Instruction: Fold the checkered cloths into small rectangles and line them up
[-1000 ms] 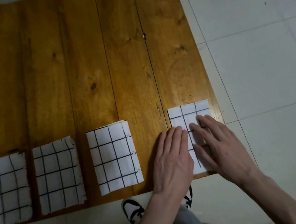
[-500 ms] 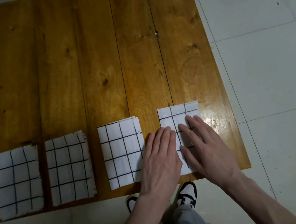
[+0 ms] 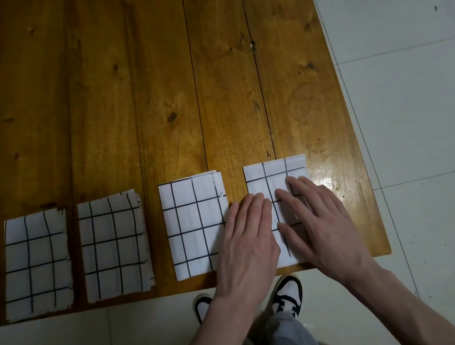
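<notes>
Both hands flat, fingers straight, left hand [image 3: 245, 238] & right hand [image 3: 315, 218] pressing 4th cloth [image 3: 276, 176] to set creases, w/ row on worktop [image 3: 163, 78].

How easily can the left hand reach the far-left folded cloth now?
Probably yes: the left hand lies flat and holds nothing, and only two flat cloths lie between it and the far-left folded cloth.

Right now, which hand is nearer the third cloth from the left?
Left. The left hand overlaps the third cloth's right edge; the right hand lies on the rightmost cloth.
</notes>
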Tool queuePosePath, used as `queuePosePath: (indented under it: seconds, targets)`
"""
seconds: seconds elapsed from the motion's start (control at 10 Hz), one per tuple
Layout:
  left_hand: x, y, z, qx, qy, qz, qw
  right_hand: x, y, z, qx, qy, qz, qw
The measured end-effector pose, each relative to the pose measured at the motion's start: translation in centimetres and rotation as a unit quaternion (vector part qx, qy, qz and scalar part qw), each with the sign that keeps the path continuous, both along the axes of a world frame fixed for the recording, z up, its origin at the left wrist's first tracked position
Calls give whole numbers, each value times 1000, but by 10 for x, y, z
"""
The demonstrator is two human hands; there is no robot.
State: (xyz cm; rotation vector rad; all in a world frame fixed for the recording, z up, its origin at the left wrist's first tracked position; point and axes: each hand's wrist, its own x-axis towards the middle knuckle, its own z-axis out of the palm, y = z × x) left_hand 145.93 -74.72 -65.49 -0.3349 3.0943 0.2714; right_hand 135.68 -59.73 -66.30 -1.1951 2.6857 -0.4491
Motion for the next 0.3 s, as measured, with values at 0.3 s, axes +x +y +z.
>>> queuePosePath:
  seconds: [0.3]
  targets:
    - [-4, 3, 16, 56, 32, 44, 997, 0, -1, 20, 12, -8, -2, 1000]
